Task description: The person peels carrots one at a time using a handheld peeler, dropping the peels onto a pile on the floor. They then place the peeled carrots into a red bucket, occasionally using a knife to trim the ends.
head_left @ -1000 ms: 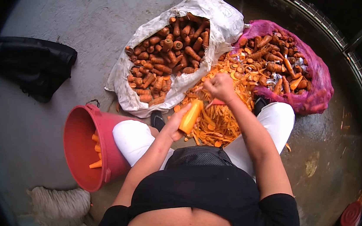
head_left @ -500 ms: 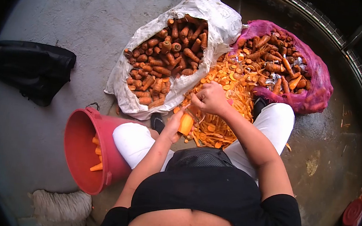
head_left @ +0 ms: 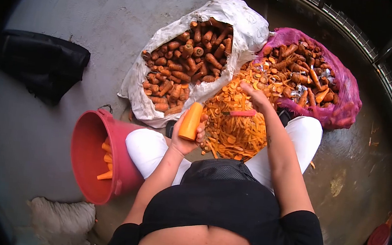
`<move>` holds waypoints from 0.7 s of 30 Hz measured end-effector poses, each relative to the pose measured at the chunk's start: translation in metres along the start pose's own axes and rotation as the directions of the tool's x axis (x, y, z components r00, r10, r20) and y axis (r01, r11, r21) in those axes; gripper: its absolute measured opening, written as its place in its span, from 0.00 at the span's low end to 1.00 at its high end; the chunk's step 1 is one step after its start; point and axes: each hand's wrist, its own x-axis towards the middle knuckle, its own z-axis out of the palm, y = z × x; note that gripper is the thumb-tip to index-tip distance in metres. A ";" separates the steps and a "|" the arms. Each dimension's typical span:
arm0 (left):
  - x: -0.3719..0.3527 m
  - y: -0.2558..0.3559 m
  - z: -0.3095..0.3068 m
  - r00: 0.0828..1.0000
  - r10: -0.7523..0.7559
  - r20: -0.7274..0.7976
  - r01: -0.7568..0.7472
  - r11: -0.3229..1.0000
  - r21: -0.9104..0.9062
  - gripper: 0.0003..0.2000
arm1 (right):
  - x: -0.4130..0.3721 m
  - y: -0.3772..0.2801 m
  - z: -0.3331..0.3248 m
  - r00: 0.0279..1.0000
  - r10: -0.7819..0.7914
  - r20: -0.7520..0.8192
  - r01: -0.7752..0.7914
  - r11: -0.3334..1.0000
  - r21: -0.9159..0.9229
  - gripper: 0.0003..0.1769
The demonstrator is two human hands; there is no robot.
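My left hand (head_left: pixel 184 142) is wrapped round a smooth, bright orange peeled carrot (head_left: pixel 190 122), its narrower end pointing up and away from me. To its right, my right hand (head_left: pixel 256 98) hovers over a large heap of orange carrot peelings (head_left: pixel 226 137); one digit sticks out to the left while the other fingers are mostly hidden. A tool with a pink handle (head_left: pixel 243 113) shows over the peelings just left of my right wrist, its dark narrow end pointing left.
A white sack (head_left: pixel 131 81) of unpeeled carrots stands ahead, beside a pink mesh bag (head_left: pixel 347 97) of carrots and scraps. By my left knee, a red bucket (head_left: pixel 129 151) lies tipped, with several peeled carrots (head_left: pixel 107 156) inside. Black material (head_left: pixel 41 62) lies at far left.
My right hand has moved away from the carrot, to the right and forward, uncovering more of the pink-handled tool. The carrot has been turned more upright in my left hand.
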 end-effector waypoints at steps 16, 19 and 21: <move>-0.134 0.125 0.062 0.305 0.943 -0.134 -0.641 0.307 0.703 0.20 | -0.057 -0.011 0.037 0.875 -0.469 0.116 0.390 0.543 -0.744 0.16; -0.187 0.152 0.053 -0.009 0.995 -0.100 -0.479 0.084 0.874 0.21 | -0.048 -0.002 0.036 0.890 -0.441 0.113 0.358 0.525 -0.772 0.15; -0.217 0.173 0.021 -0.164 0.984 -0.069 -0.221 0.032 0.975 0.20 | -0.045 0.005 0.038 0.893 -0.440 0.095 0.329 0.495 -0.804 0.15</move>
